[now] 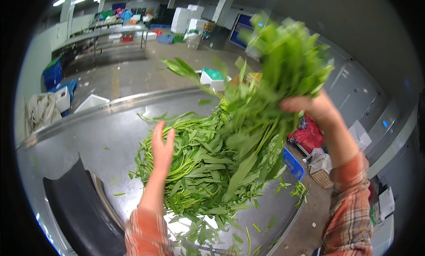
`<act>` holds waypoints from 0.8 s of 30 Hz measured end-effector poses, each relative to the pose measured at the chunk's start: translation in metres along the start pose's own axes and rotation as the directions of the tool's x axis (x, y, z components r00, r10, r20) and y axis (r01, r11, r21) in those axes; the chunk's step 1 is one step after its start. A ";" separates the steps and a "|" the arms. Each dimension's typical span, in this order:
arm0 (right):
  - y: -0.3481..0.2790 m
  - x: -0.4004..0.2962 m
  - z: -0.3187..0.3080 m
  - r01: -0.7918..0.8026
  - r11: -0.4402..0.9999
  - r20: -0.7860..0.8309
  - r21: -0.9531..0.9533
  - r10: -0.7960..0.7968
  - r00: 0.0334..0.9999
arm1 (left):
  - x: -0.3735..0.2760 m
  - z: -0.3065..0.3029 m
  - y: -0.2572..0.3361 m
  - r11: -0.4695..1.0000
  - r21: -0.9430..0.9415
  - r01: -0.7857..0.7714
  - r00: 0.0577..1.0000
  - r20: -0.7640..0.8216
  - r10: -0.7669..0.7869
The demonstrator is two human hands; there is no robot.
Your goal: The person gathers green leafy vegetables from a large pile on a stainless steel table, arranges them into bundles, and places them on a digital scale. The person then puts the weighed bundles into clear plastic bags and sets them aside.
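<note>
My right hand [303, 105] is raised at the right, closed around a bunch of leafy green stems [285, 60], blurred, with long leaves hanging down. Below and left of it, a large heap of long-leaved greens [202, 163] with thin pale stems lies on the metal table [83, 140]. My left hand [162, 144] is at the heap's left edge, fingers apart and pointing away from me; nothing is held in it. Near the table's front edge, a tool with a slim handle [224, 251] lies partly under loose leaves.
A curved black sheet [79, 206] lies at the table's left. A blue plastic basket [293, 164] stands by the right edge. Beyond the table are a white foam box [212, 82], a red bag [308, 133] and a wicker-like basket [321, 176]. People stand near far metal tables [106, 31].
</note>
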State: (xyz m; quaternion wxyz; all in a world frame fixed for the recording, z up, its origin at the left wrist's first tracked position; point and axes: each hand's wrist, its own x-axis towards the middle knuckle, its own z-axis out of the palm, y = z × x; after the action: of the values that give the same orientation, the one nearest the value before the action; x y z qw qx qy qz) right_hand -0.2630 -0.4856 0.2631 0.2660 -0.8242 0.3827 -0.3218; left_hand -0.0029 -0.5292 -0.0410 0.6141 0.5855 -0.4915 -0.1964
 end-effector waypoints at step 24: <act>-0.036 -0.254 0.227 -0.117 0.765 0.335 0.633 -0.134 0.933 | -0.377 -0.123 0.150 0.810 -0.400 0.429 0.828 0.533 -0.175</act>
State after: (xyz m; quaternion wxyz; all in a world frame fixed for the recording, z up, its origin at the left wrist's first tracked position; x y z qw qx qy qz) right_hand -0.2065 -0.2180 0.0570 0.5961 -0.7289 0.1900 -0.2778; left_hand -0.1165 -0.1212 -0.0247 0.5658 0.4110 -0.4541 -0.5521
